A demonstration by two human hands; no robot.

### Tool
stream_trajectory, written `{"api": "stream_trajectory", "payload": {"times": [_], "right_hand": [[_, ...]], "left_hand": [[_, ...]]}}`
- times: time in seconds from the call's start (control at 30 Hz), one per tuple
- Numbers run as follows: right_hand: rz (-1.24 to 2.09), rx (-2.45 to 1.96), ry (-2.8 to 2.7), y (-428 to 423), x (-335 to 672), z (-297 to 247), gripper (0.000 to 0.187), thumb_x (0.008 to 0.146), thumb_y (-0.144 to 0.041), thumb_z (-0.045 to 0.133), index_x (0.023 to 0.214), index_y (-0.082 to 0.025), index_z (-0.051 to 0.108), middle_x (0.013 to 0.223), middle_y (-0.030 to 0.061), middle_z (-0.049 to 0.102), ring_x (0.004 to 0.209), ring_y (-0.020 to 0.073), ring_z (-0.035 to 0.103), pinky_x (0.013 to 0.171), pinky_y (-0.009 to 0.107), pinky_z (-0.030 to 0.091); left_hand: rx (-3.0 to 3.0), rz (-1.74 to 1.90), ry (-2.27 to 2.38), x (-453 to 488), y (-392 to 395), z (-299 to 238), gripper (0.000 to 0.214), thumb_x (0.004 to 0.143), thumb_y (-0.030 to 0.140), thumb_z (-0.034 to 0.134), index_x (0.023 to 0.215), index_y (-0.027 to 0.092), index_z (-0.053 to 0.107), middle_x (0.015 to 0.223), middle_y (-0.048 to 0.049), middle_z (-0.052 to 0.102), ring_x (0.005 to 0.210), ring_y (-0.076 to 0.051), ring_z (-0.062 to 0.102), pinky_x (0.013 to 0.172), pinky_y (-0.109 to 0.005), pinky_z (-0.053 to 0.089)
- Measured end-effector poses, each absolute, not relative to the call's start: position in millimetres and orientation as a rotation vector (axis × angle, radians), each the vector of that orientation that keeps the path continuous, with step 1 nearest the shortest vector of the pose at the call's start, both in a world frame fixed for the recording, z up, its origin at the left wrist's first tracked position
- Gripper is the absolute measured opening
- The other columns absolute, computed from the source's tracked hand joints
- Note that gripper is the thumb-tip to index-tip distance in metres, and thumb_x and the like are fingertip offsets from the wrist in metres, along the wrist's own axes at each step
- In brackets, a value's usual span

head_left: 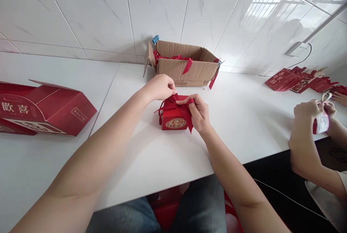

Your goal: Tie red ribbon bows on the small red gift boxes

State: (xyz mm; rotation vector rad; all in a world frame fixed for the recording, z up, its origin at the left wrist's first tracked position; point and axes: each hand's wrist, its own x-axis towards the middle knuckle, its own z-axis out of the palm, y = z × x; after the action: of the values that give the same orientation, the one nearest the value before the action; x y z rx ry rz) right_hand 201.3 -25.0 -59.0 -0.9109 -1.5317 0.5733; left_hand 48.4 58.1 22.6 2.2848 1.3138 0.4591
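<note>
A small red gift box sits on the worktop, its ribbon bow between two busy hands: the left hand pinches ribbon at the top, the right hand a fold on the right. Even, gentle tension should keep the bow square and the box from sliding. A cardboard carton stands close behind, limiting forward reach; bare worktop opens to either side and toward the front edge.

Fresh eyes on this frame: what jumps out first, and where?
The small red box at center, its ribbon bow between the left hand and right hand. Behind it stands an open cardboard box; a large red carton lies at far left.
</note>
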Motion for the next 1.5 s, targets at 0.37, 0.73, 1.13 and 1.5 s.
{"api": "stream_trajectory", "payload": {"times": [0.37,0.73,1.13,1.5], "right_hand": [[0.543,-0.911,-1.486,-24.7,197.7,-60.5,0.023,0.098,-0.042,0.039,0.088,-0.024,0.051,0.089,0.0038,0.075,0.093,0.0193,0.068,0.082,0.036,0.051],[0.6,-0.866,-1.367,-19.9,199.1,-61.4,0.024,0.095,-0.045,0.044,0.092,-0.024,0.054,0.1,0.0061,0.071,0.099,0.0197,0.066,0.088,0.037,0.052],[0.524,-0.91,-1.397,-18.9,205.9,-60.1,0.022,0.093,-0.038,0.048,0.082,-0.022,0.06,0.097,0.0043,0.066,0.093,0.0184,0.06,0.086,0.035,0.048],[0.595,-0.803,-1.596,-24.0,204.1,-57.0,0.03,0.096,-0.042,0.042,0.085,-0.025,0.064,0.09,0.0042,0.068,0.094,0.0195,0.061,0.093,0.04,0.047]], "left_hand": [[2.097,0.426,1.2,36.4,65.9,25.4,0.012,0.072,0.032,0.066,0.075,0.02,0.07,0.085,-0.0027,0.072,0.082,-0.018,0.063,0.068,-0.027,0.046],[2.308,0.204,0.888,14.4,64.3,40.3,0.043,0.067,0.029,0.065,0.11,0.027,0.062,0.1,-0.002,0.07,0.09,-0.018,0.063,0.071,-0.026,0.047],[2.394,0.094,0.881,17.9,64.6,36.4,0.026,0.069,0.05,0.064,0.077,0.025,0.068,0.073,-0.0004,0.065,0.064,-0.015,0.055,0.056,-0.025,0.039],[2.334,0.127,0.926,20.1,72.1,25.3,0.038,0.076,0.057,0.056,0.063,0.021,0.058,0.071,-0.0002,0.063,0.065,-0.015,0.054,0.056,-0.026,0.037]]}}
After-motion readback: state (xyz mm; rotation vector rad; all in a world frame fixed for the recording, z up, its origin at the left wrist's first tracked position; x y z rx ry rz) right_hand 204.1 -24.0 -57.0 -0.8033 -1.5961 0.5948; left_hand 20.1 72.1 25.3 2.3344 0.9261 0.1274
